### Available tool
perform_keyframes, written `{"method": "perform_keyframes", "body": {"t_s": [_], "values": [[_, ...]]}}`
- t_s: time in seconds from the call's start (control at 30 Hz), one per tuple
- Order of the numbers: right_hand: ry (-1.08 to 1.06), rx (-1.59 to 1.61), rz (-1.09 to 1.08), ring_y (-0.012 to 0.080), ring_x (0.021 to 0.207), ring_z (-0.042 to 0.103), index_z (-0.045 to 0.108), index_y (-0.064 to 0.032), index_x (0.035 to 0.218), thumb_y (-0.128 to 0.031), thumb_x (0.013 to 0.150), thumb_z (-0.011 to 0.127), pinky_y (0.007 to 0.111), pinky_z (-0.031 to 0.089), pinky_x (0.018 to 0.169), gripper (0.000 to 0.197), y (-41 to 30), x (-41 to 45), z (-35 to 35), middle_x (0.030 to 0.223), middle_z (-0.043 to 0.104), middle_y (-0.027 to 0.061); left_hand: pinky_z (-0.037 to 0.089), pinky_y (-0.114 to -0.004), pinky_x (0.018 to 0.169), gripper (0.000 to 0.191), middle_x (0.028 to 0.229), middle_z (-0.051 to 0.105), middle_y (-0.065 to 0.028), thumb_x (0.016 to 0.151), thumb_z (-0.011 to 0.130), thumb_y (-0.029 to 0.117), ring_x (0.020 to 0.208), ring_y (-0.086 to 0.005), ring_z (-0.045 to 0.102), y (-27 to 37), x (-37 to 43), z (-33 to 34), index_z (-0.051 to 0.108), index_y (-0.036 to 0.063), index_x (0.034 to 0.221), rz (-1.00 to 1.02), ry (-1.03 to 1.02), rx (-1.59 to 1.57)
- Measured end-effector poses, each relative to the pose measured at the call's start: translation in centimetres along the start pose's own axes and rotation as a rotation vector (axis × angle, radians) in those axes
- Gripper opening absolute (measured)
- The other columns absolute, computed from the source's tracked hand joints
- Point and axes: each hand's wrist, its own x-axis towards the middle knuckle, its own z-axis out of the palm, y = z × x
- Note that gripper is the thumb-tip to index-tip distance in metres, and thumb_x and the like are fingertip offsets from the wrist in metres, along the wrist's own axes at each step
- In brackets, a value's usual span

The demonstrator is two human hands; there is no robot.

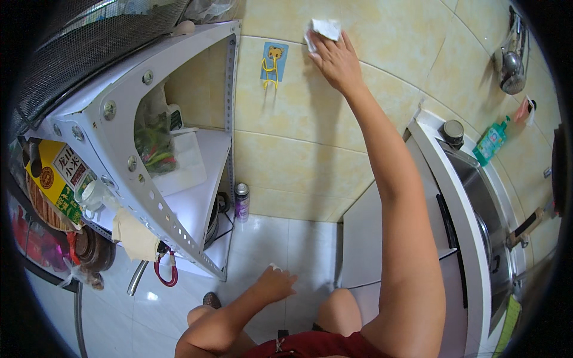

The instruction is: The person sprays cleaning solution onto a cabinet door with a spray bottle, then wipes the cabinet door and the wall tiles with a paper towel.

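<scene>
My right hand (339, 62) is stretched up against the yellow wall tiles (293, 170), its fingers on a crumpled white tissue (327, 29) that lies against the wall. Left of it, a blue adhesive card (280, 65) with a cartoon animal carries a yellow wire hook (270, 77). Low in front of my body, my left hand (276, 285) is half curled above the floor. A small piece of white tissue (275, 267) sticks out at its far side; the rest is hidden by the hand.
A white perforated metal shelf (179, 232) stands at left, holding bagged vegetables (156, 147). Behind it, a purple spray can (242, 203) stands by the wall. At right are a counter edge (452, 188), a steel sink (474, 179), a green pump bottle (491, 142) and hanging ladles (511, 67).
</scene>
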Motion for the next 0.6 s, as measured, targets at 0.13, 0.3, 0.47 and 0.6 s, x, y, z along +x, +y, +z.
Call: {"method": "perform_keyframes", "body": {"t_s": [0.13,0.3,0.47,0.6], "values": [[-0.041,-0.097,-0.082,0.0274,0.117,0.053,0.049,-0.0194,0.141,-0.041,0.096,0.047,0.049,0.024,0.116,0.05,-2.8,6.5,0.8,0.124,0.062,0.0011,0.048,-0.048,0.087,0.051,0.118,0.064,-0.0166,0.088,0.06,0.046,0.105,-0.0346,0.063,0.1,-0.5,0.2,0.058,0.0082,0.122,-0.056,-0.076,-0.043],[0.039,0.073,-0.002,0.0323,0.117,0.052,0.061,-0.0115,0.123,-0.037,0.094,0.048,0.046,0.029,0.113,0.041,0.1,7.7,3.0,0.114,0.064,0.0105,0.047,-0.048,0.086,0.05,0.116,0.063,-0.0164,0.088,0.061,0.045,0.101,-0.0353,0.064,1.5,0.5,-0.8,0.057,0.0084,0.123,-0.016,-0.047,-0.016],[-0.091,-0.122,0.171,0.0294,0.113,0.055,0.052,-0.0164,0.137,-0.038,0.094,0.052,0.049,0.028,0.112,0.048,-2.8,-5.1,1.4,0.118,0.065,0.0025,0.045,-0.045,0.078,0.038,0.094,0.065,-0.0132,0.084,0.064,0.031,0.09,-0.0295,0.064,3.2,-1.6,0.6,0.064,0.0072,0.113,0.028,0.279,-0.051],[-0.379,0.223,-0.007,0.0306,0.124,0.048,0.049,-0.0181,0.138,-0.039,0.092,0.055,0.05,0.023,0.115,0.051,-7.6,-15.8,3.7,0.129,0.058,0.0089,0.046,-0.047,0.089,0.051,0.116,0.063,-0.0172,0.085,0.066,0.037,0.104,-0.0335,0.062,2.7,-0.8,-1.0,0.057,0.007,0.125,-0.029,-0.003,-0.001]]}}
